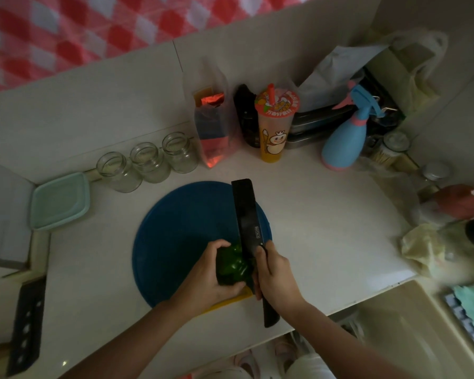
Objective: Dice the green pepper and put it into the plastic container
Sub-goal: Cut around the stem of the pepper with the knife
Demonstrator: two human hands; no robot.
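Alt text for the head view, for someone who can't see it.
A person's left hand holds a green pepper on a round blue board while the right hand grips a black cleaver, blade at the pepper's right side. A teal plastic container sits left of the board.

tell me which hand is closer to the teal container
Left. The left hand grips the green pepper on the blue board, with the teal container away to its left. The right hand holds the knife on the pepper's other side, farther from the container.
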